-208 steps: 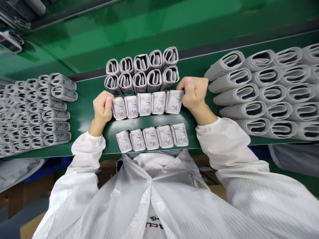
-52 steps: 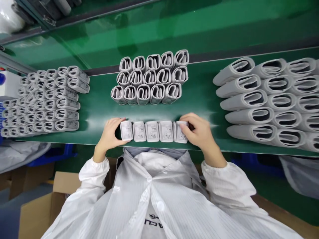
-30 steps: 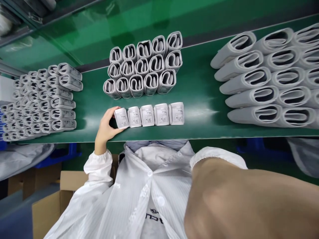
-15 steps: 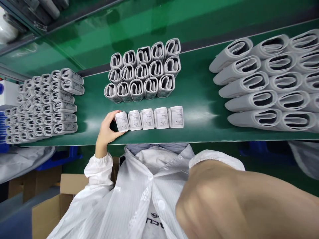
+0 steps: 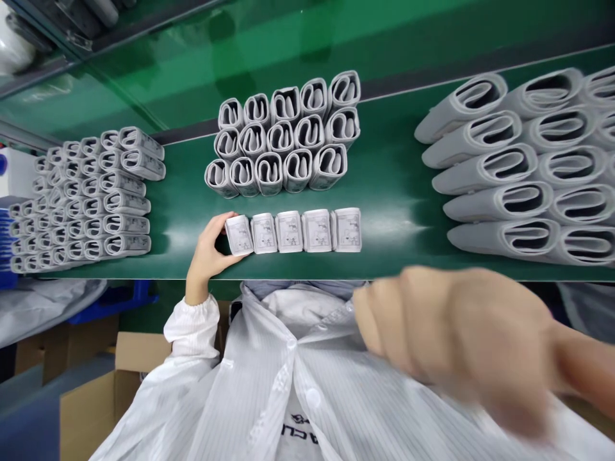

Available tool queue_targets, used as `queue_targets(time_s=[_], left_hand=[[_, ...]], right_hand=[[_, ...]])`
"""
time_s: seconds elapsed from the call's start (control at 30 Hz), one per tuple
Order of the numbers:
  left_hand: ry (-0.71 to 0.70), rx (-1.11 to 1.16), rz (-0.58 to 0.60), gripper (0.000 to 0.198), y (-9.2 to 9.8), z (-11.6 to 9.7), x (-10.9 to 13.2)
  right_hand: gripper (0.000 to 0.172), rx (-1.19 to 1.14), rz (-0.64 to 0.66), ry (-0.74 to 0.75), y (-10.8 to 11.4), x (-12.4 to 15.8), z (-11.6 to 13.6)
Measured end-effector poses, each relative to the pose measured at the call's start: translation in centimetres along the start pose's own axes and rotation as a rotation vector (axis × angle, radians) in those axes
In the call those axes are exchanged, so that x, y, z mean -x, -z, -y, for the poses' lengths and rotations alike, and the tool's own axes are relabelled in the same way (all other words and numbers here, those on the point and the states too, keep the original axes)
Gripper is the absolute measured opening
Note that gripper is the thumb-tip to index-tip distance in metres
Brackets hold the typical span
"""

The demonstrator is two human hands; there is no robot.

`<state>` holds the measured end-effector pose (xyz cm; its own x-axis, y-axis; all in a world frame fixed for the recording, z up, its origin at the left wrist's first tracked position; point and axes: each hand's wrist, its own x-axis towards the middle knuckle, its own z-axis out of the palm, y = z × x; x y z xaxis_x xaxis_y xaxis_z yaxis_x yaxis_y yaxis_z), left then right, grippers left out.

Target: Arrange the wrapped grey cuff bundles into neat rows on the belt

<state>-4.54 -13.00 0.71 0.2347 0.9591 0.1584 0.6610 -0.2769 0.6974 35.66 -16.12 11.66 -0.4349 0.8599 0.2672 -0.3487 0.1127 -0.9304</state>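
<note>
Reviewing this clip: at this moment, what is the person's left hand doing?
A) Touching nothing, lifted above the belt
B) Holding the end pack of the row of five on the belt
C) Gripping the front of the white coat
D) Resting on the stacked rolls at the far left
B. The left hand is closed around the leftmost folded pack of the row on the green conveyor belt.

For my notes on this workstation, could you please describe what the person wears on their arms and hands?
The left hand and right hand are bare, without gloves. The left sleeve is white with fine stripes and ends in a gathered elastic cuff.
</note>
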Motion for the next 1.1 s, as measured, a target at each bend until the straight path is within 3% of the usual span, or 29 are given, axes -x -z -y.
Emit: queue_targets(time_s=[0.07, 0.13, 0.17, 0.3, 0.33, 0.43, 0.6, 0.9, 1.1], left_hand=[[-0.008, 0.006, 0.004, 0.089, 0.0, -0.2, 0.0], [-0.022, 0.019, 0.003, 0.088, -0.1, -0.4, 0.0], [-0.03, 0.025, 0.001, 0.088, -0.1, -0.4, 0.0], [-0.026, 0.035, -0.002, 0.087, -0.2, -0.5, 0.0], [-0.011, 0.031, -0.003, 0.088, -0.2, -0.4, 0.1], [0.035, 0.026, -0.015, 0.09, -0.2, -0.2, 0.2], [-0.003, 0.038, -0.035, 0.093, -0.3, 0.2, 0.1], [-0.126, 0.221, -0.124, 0.104, -0.6, 2.1, 0.5], [-0.096, 0.264, -0.163, 0.105, -1.0, 2.3, 0.6]], right_hand=[[0.031, 0.076, -0.165, 0.042, 1.5, -1.9, -2.9], [0.018, 0.359, -0.441, 0.041, 3.5, -2.9, -5.9], [0.013, 0.529, -0.498, 0.019, 4.5, -3.2, -7.3], [0.009, 0.875, -0.352, -0.003, 7.1, -2.9, -11.7], [0.006, 0.907, -0.33, 0.007, 7.3, -2.8, -12.4], [0.017, 0.912, -0.333, 0.045, 6.8, -2.7, -13.5], [0.018, 0.897, -0.369, 0.117, 6.2, -2.8, -13.6], [0.02, 0.907, -0.336, 0.082, 6.5, -2.5, -13.5], [0.026, 0.891, -0.316, 0.085, 6.4, -2.6, -13.4]])
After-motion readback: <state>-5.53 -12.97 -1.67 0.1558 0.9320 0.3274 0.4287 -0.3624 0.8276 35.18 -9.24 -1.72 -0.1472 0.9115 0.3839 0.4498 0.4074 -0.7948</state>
